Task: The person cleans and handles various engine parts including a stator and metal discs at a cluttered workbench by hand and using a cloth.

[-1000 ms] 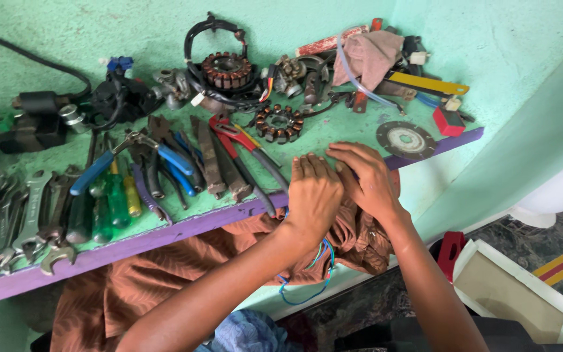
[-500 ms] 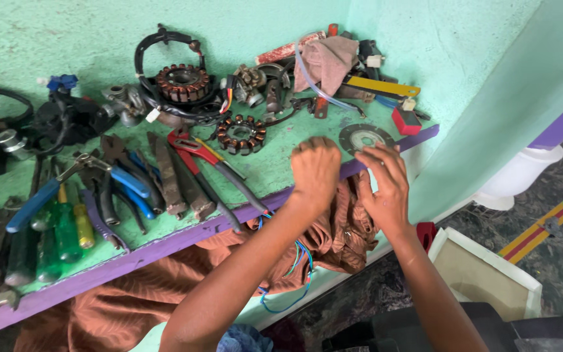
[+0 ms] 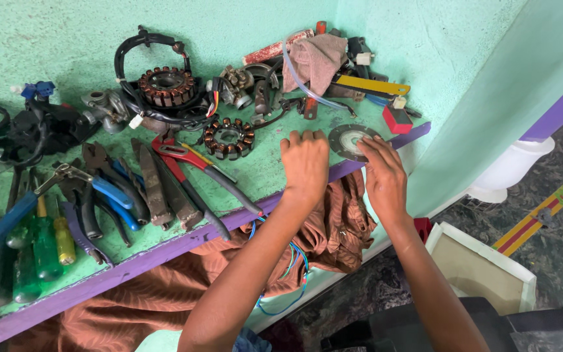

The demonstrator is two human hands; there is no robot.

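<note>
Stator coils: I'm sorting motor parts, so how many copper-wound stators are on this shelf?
2. The larger stator sits at the back against the wall, ringed by black cable. The smaller stator lies nearer the shelf's front, just left of the left hand. Others may be hidden in the clutter.

The shelf [image 3: 255,173] has a mint green top with a rough, spotted paint, and its front edge is purple. The wall behind it has the same green. The cloth [image 3: 333,228] hanging under the shelf is rust brown. The big pliers [image 3: 197,171] have red handles, and the smaller pliers [image 3: 109,192] have blue handles. One screwdriver [image 3: 45,244] has a clear green handle, another [image 3: 64,239] a yellow one. The stator [image 3: 165,87] shows copper brown coils on dark metal. The round disc [image 3: 348,141] is dark grey with a pale centre. The rag [image 3: 317,58] is dusty pink, and the small box [image 3: 397,120] is red. The loose wires [image 3: 294,261] are blue.
</note>
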